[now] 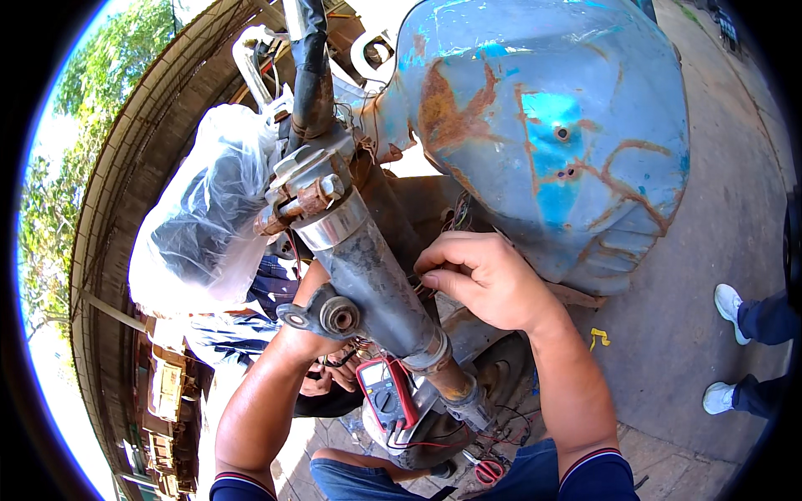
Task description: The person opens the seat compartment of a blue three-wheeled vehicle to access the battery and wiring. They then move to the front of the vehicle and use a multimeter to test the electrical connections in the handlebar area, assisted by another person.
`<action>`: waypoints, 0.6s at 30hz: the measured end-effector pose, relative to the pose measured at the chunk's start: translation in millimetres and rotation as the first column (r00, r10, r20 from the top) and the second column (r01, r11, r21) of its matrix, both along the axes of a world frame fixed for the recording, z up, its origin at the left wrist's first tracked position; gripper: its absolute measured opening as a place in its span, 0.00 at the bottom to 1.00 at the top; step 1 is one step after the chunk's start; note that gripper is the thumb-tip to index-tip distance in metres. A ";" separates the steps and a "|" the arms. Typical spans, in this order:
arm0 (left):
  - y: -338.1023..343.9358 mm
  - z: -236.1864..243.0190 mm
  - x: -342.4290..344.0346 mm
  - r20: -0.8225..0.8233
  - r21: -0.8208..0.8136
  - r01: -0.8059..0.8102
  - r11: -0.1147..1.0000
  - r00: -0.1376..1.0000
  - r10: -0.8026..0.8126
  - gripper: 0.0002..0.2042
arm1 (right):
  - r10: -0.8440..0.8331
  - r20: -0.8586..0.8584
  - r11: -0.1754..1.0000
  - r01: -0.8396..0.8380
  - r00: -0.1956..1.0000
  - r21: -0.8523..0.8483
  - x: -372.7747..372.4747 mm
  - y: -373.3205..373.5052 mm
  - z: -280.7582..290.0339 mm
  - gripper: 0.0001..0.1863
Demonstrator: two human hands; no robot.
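A worn grey fork tube (376, 275) slants across the middle, part of a rusty, stripped motorbike frame. Just right of it, my right hand (476, 275) is closed, thumb and fingers pinched together; what they hold, if anything, I cannot make out. My left hand (312, 282) reaches up behind the tube and its side bracket (338, 316), its fingers hidden. Thin coloured wires (459, 213) hang beneath the blue body panel (551, 125) above my right hand. Below the bracket, a red-and-grey multimeter (386, 399) rests against the frame, leads plugged in.
Another person's hands (334, 377) work at wires left of the multimeter. Clear plastic wrapping (205, 217) covers a part at the left. Red-handled scissors (488, 473) lie below, near a wheel. A bystander's white shoes (729, 313) and a yellow scrap (600, 337) are at right.
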State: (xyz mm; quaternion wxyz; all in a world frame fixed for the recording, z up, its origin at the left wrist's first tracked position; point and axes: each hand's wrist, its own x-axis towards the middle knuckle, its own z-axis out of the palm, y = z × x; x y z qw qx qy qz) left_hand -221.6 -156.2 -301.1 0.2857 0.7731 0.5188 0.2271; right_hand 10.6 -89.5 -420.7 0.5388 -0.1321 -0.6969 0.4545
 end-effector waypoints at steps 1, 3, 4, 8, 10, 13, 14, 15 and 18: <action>0.1 -0.4 -2.0 -0.005 0.005 0.008 1.000 1.000 -0.008 0.22 | -0.055 -0.007 0.998 0.055 0.998 0.038 -1.7 -0.6 1.2 0.06; 0.1 -2.1 -5.0 -0.009 0.007 0.005 1.000 1.000 -0.005 0.22 | -0.164 -0.024 0.980 0.166 0.986 0.111 -5.8 -2.1 3.6 0.06; 0.0 -3.6 -6.3 -0.008 0.004 -0.006 1.000 1.000 0.006 0.22 | -0.184 -0.018 0.978 0.185 0.983 0.099 -7.6 -4.1 5.0 0.05; -1.5 -0.5 -2.7 -0.056 0.009 -0.002 1.000 0.998 0.002 0.22 | -0.233 -0.013 0.966 0.233 0.972 0.115 -10.2 -8.2 5.8 0.05; -1.0 3.0 -0.1 -0.120 0.034 0.040 0.999 0.992 -0.036 0.22 | -0.261 -0.008 0.952 0.259 0.965 0.164 -10.5 -7.6 4.5 0.05; -3.9 5.2 4.3 -0.138 0.050 0.043 0.998 0.990 -0.035 0.21 | -0.317 0.028 0.924 0.303 0.948 0.232 -9.9 -8.6 4.0 0.04; -5.8 6.1 5.9 -0.131 0.052 0.032 0.998 0.991 -0.025 0.21 | -0.332 0.050 0.919 0.311 0.942 0.242 -8.8 -10.3 6.7 0.04; -7.4 11.3 8.4 -0.171 0.010 -0.001 1.000 0.985 0.002 0.21 | -0.345 0.069 0.913 0.318 0.936 0.256 -8.4 -11.6 9.5 0.05; -17.9 20.0 18.0 -0.247 0.094 0.006 0.996 0.969 0.018 0.14 | -0.351 0.065 0.920 0.331 0.934 0.212 -9.0 -13.9 11.1 0.05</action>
